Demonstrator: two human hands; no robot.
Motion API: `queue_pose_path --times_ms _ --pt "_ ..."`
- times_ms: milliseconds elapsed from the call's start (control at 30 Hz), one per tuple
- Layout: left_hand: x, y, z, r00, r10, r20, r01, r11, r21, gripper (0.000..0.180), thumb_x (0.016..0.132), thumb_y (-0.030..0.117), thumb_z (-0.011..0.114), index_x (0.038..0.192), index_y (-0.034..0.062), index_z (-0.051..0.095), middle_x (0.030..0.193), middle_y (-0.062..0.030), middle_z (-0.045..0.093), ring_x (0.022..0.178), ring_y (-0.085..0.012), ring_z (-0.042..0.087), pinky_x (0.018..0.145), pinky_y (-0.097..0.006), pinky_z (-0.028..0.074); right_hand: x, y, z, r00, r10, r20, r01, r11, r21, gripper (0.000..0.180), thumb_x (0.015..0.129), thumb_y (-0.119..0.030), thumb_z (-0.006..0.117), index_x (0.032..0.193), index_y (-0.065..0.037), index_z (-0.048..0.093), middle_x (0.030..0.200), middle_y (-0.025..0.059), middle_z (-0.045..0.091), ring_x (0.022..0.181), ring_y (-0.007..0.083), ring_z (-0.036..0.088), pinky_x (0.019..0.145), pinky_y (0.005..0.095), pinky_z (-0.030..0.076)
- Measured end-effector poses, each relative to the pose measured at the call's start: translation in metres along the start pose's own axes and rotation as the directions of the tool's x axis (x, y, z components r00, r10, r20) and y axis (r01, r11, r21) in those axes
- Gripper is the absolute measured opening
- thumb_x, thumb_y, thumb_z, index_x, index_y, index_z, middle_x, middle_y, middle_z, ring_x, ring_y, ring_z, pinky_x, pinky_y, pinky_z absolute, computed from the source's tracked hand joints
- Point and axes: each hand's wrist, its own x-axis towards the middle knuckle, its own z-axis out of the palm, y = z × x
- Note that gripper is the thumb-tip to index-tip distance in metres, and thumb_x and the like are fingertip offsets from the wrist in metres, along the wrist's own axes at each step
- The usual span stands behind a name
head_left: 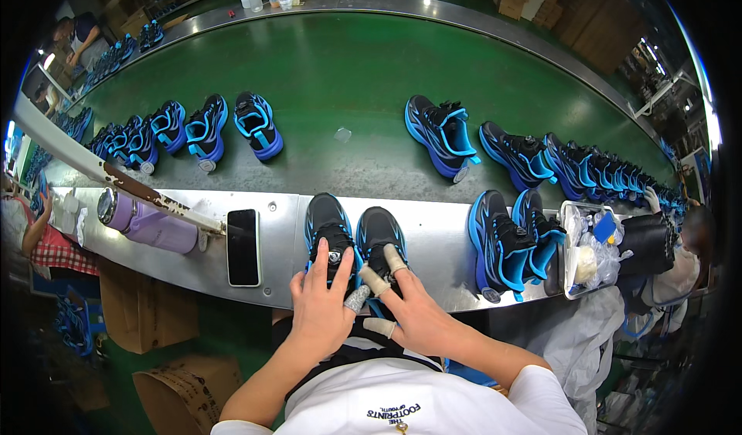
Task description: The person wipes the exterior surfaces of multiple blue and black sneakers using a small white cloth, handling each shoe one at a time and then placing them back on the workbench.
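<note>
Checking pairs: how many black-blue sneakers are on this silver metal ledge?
4: one sneaker under the left hand, one under the right hand, two by the white plastic tray; others possibly hidden.

The left grip [326, 305] and right grip [420, 313] touch two black-and-blue shoes [327, 212] near a phone [243, 247].

I touch matt, fabric-look shoes [379, 230]; around me, one smooth, shiny metal ledge [438, 234], glossy-screened phone [243, 249], satin-finish bottle [176, 230], smooth belt [332, 64], crinkled plastic bags [601, 256], matt cardboard box [147, 311].
</note>
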Motion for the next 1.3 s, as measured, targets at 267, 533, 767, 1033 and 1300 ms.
queue_pose_path --times_ms 267,533,767,1033,1300 --pt "0.021 -0.015 0.0 0.999 0.01 -0.05 -0.019 0.981 -0.193 0.043 0.073 -0.002 0.057 0.113 0.0084 0.067 0.127 -0.0169 0.056 0.112 -0.0367 0.048 0.097 -0.044 0.042 -0.002 0.021 0.003 0.99 -0.139 0.003 0.139 0.99 -0.039 0.024 0.078 -0.017 0.074 0.099 -0.008 0.067 0.12 0.013 0.058 0.111 0.0328 0.056 0.089 0.0406 0.048" --pt "0.028 -0.028 0.0 0.992 -0.01 -0.124 -0.017 0.975 -0.221 0.039 0.078 0.001 0.057 0.115 0.0067 0.065 0.125 -0.0168 0.057 0.112 -0.0373 0.049 0.098 -0.043 0.042 0.02 0.026 0.013 0.987 -0.157 -0.016 0.157 0.987 0.036 0.026 0.077 -0.012 0.074 0.1 -0.005 0.062 0.121 0.0152 0.057 0.118 0.0368 0.053 0.097 0.0432 0.046" --pt "0.059 -0.047 0.014 0.991 -0.052 -0.124 0.021 0.971 -0.238 0.03 0.074 0.005 0.068 0.104 0.0064 0.068 0.104 -0.0118 0.059 0.095 -0.0318 0.055 0.084 -0.04 0.047 0.032 0.045 -0.021 0.981 0.19 0.036 -0.194 0.97 0.146 0.057 0.082 -0.026 0.075 0.132 -0.009 0.055 0.132 0.0197 0.049 0.116 0.0361 0.051 0.097 0.0419 0.044" --pt "0.083 -0.055 0.061 0.958 -0.013 -0.286 -0.041 0.982 -0.183 0.027 0.073 0.003 0.066 0.1 0.0072 0.068 0.105 -0.0088 0.06 0.093 -0.0316 0.055 0.081 -0.041 0.048 0.026 0.081 0.058 0.944 0.322 -0.076 -0.305 0.935 0.181 0.091 0.071 0.007 0.066 0.15 -0.003 0.021 0.142 0.0365 0.027 0.127 0.0544 0.037 0.105 0.0463 0.039" --pt "0.096 -0.078 0.053 0.97 -0.112 -0.215 0.026 0.93 -0.368 0.03 0.073 0.003 0.072 0.102 0.0044 0.067 0.097 -0.0086 0.055 0.087 -0.0242 0.056 0.073 -0.033 0.046 0.057 0.112 -0.014 0.938 0.312 0.147 -0.344 0.888 0.306 0.051 0.084 -0.017 0.071 0.133 -0.012 0.058 0.093 0.0096 0.062 0.085 0.0218 0.063 0.076 0.033 0.051"
